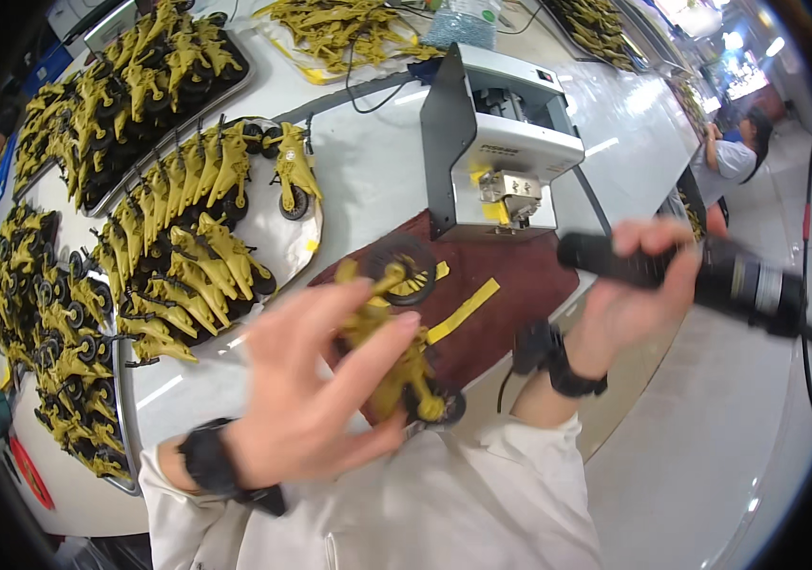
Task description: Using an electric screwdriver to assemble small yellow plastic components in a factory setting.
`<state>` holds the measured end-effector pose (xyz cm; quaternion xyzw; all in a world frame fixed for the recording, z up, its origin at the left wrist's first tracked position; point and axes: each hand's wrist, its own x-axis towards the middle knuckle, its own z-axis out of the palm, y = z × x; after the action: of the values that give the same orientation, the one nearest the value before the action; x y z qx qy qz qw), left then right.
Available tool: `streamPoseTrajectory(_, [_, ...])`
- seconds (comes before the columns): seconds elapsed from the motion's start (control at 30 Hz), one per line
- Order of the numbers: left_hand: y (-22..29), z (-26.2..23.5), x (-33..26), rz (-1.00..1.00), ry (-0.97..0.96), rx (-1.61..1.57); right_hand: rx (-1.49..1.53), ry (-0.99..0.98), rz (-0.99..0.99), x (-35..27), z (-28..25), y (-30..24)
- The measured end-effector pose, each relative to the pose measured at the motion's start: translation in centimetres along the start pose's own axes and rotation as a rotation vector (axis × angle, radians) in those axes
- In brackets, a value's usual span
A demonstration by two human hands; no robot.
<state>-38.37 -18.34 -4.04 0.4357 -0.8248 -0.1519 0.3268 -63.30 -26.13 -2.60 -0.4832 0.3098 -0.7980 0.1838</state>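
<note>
The yellow toy motorcycle sat pinched in the left hand, fingers closed on its frame, lifted above the maroon mat, seemingly to face the tool. It was yellow-bodied with black spoked wheels, slightly blurred. Right of the motorcycle, the right hand gripped a black powered screwdriver, fingers wrapped round the barrel. Beyond the motorcycle stood a grey machine; left of it, trays of like motorcycles.

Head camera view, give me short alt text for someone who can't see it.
A person's left hand holds a yellow toy motorcycle over a maroon mat, while the right hand grips a black power tool. Trays of matching motorcycles sit left.
</note>
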Motion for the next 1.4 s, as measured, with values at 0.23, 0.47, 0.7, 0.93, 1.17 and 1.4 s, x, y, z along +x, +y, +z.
streamPoseTrajectory(0.23, [-3.5, 10.0, -3.6, -0.117, -0.250, 0.063, -0.185, -0.028, 0.097, 1.2, 3.2, 3.9])
streamPoseTrajectory(0.47, [-4.5, 10.6, -3.6, -0.068, -0.235, 0.086, -0.008, -0.180, 0.231, -3.7, 1.5, 0.5])
streamPoseTrajectory(0.7, [-4.8, 10.9, -3.9, 0.036, -0.292, -0.014, 0.119, -0.309, 0.216, -9.1, 1.3, -0.9])
streamPoseTrajectory(0.93, [-5.2, 11.2, -4.1, 0.074, -0.269, -0.008, 0.093, -0.403, 0.274, -9.6, 1.8, 0.4])
streamPoseTrajectory(1.17, [-5.5, 11.2, -4.2, 0.045, -0.285, -0.057, 0.086, -0.285, 0.404, -10.3, 2.7, 1.5])
streamPoseTrajectory(1.4, [-5.6, 11.4, -3.9, 0.058, -0.255, -0.068, 0.142, -0.369, 0.419, -10.2, 2.8, 2.2])
